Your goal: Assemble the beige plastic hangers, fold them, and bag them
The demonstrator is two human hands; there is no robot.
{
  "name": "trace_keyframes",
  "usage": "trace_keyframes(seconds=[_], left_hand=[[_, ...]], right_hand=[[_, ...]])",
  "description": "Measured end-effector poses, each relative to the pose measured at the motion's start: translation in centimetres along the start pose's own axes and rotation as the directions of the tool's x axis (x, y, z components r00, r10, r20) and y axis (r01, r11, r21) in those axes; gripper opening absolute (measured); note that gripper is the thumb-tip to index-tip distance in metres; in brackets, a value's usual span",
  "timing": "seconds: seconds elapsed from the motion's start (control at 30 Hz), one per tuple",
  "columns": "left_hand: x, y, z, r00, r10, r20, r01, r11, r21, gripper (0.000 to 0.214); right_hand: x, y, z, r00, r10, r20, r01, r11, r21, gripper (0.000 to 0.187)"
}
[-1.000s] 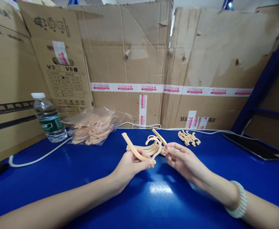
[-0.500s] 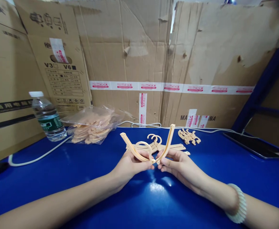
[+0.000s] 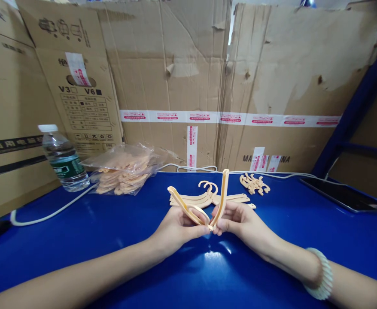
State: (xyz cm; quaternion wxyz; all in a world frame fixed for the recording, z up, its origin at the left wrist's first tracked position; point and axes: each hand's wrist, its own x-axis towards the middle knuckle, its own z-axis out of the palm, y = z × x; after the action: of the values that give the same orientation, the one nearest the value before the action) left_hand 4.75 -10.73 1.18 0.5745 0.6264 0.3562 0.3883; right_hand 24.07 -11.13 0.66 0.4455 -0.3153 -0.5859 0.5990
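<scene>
Between my two hands are beige plastic hanger pieces whose lower ends meet in a V. My left hand (image 3: pixel 178 229) is closed on a hanger arm with hook (image 3: pixel 182 204), the arm slanting up to the left. In my right hand (image 3: pixel 240 221) a second hanger arm (image 3: pixel 223 193) is pinched near its lower end and stands almost upright. Fingertips cover part of the joint, so how the ends fit together cannot be made out. Just behind my hands lie several assembled hangers (image 3: pixel 191 200) with their hooks upward.
A clear plastic bag of beige pieces (image 3: pixel 124 169) and a water bottle (image 3: pixel 64 161) stand at the left. Loose hooks (image 3: pixel 254 183) lie in a pile behind my right hand. A dark tablet-like device (image 3: pixel 336 195) is at the right, a white cable (image 3: pixel 53 212) at the left, cardboard (image 3: pixel 169 86) behind.
The two hanger arms have come together at their lower ends and dropped slightly. The hook in my left hand has tilted lower, and the right arm has swung a little to the left.
</scene>
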Motion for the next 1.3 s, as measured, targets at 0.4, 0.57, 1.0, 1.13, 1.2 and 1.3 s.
trace_keyframes(seconds=[0.4, 0.57, 1.0, 1.13, 1.2, 1.3], left_hand=[[-0.1, 0.0, 0.0, 0.996, -0.042, -0.074, 0.035, 0.995, -0.093, 0.017], [0.0, 0.1, -0.2, 0.992, -0.027, -0.124, 0.016, 0.996, -0.086, 0.014], [2.6, 2.4, -6.5, 0.951, -0.046, -0.306, -0.004, 0.987, -0.159, 0.019], [3.0, 2.5, -8.1, 0.968, -0.017, -0.25, 0.004, 0.999, -0.052, 0.021], [3.1, 2.7, -8.6, 0.977, -0.007, -0.211, 0.016, 0.999, 0.039, 0.024], [3.0, 3.2, -8.9, 0.992, 0.019, -0.123, 0.013, 0.967, 0.253, 0.023]], right_hand=[[-0.1, 0.3, 0.7, 0.995, -0.042, -0.087, 0.034, 0.995, -0.099, 0.025], [0.2, -0.1, 0.4, 0.99, -0.045, -0.137, 0.026, 0.99, -0.14, 0.032], [1.8, -4.3, -8.4, 0.99, -0.137, 0.02, 0.126, 0.837, -0.532, 0.025], [1.8, -4.9, -10.0, 0.982, -0.173, 0.08, 0.174, 0.636, -0.751, 0.021], [1.8, -5.2, -10.6, 0.971, -0.2, 0.131, 0.219, 0.519, -0.826, 0.023], [1.7, -5.6, -11.2, 0.962, -0.174, 0.212, 0.266, 0.401, -0.877, 0.024]])
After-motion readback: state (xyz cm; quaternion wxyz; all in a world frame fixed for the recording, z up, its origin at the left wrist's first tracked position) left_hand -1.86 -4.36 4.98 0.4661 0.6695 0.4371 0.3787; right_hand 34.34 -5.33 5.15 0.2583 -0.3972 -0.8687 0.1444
